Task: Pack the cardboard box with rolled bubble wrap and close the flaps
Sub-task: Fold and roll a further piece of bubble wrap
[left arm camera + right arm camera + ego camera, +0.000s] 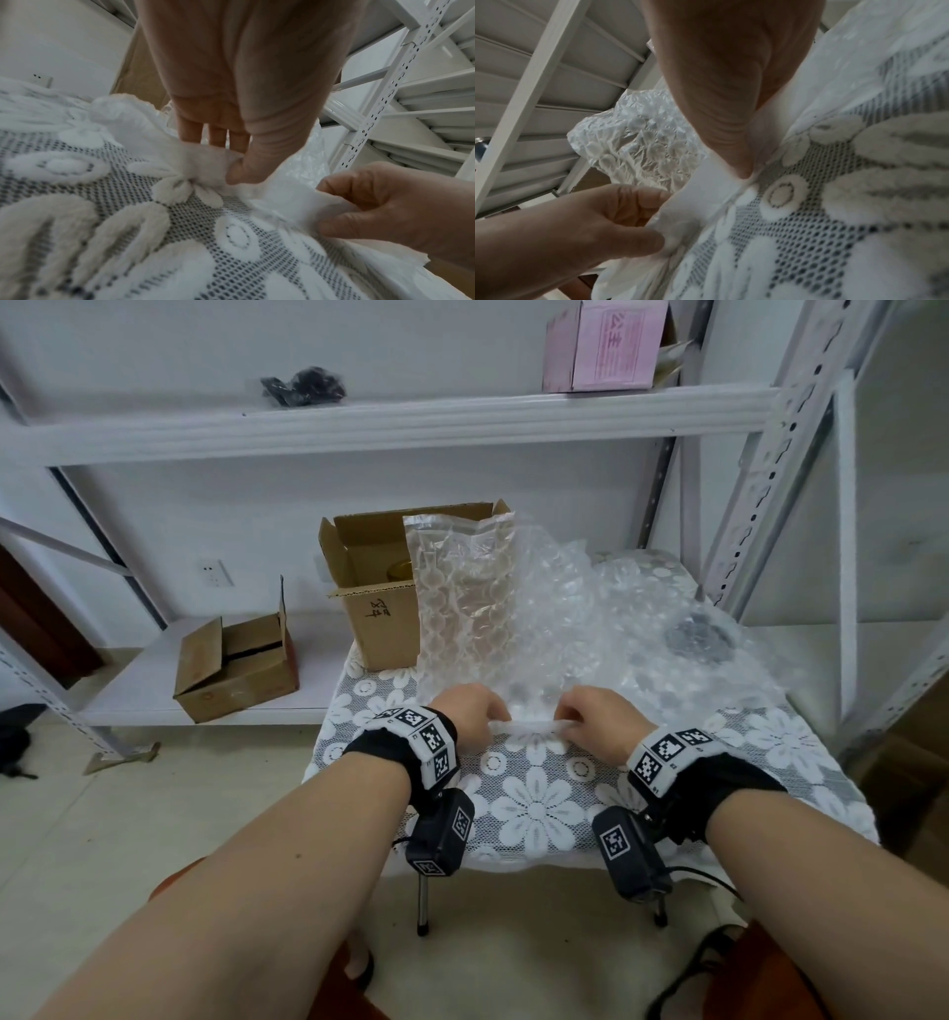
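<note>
On the small table's lace flower cloth (534, 806), both hands pinch the near edge of the bubble wrap (575, 629): the left hand (470, 711) and the right hand (598, 719) each curl thumb and fingers (237, 170) round the folded rim, close together. Behind, the sheet spreads to the open cardboard box (382, 618), upright at the far left corner, flaps raised, the wrap leaning against its front.

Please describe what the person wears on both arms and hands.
The forearms are bare, with no sleeves. The left hand and right hand have no gloves. Each wrist carries a black strap with a white block of black square markers, and a black box-shaped camera with a thin black cable hangs below.
</note>
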A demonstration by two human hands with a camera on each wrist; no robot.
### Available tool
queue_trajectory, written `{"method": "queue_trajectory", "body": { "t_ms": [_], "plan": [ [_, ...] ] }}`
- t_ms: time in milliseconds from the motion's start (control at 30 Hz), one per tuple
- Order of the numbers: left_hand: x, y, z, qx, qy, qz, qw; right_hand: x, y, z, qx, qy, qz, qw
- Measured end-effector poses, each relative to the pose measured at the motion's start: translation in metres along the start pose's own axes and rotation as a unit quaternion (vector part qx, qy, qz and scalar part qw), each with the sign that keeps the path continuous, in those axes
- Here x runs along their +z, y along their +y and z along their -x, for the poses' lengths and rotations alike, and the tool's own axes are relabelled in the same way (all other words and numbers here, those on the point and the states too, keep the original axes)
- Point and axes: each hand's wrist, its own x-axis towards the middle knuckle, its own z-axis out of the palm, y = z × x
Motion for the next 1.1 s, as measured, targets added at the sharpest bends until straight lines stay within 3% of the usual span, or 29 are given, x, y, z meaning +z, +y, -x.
{"method": "queue_trajectory", "body": {
  "t_ms": [200,467,600,767,867,933,1000,1100],
  "plan": [
    [-0.001,-0.001,-0.004,-0.026,0.03,-0.009,0.999,-0.012,0.002,0.001,0.03,-0.012,-0.021,0.999],
    [0.003,-0.014,-0.006,-0.075,0.025,-0.035,0.996,-0.012,0.0,-0.003,0.059,-0.107,-0.018,0.992],
    [0.008,-0.02,-0.006,-0.099,0.026,-0.06,0.993,-0.006,0.001,-0.004,0.071,-0.103,0.003,0.992],
    [0.005,-0.021,0.002,-0.137,0.078,-0.131,0.979,-0.002,0.005,-0.006,0.083,-0.079,0.021,0.993],
    [0.005,-0.022,-0.002,-0.072,0.156,-0.133,0.976,-0.002,0.004,-0.005,0.091,-0.07,0.031,0.993],
    [0.004,-0.015,-0.001,-0.003,0.18,-0.072,0.981,-0.002,0.003,-0.005,0.091,-0.066,0.041,0.993],
    [0.005,-0.007,0.002,0.035,0.12,0.018,0.992,-0.003,0.002,-0.004,0.094,-0.063,0.051,0.992],
    [0.011,-0.005,0.004,0.022,0.038,0.059,0.997,-0.004,0.003,-0.003,0.109,-0.047,0.057,0.991]
  ]
}}
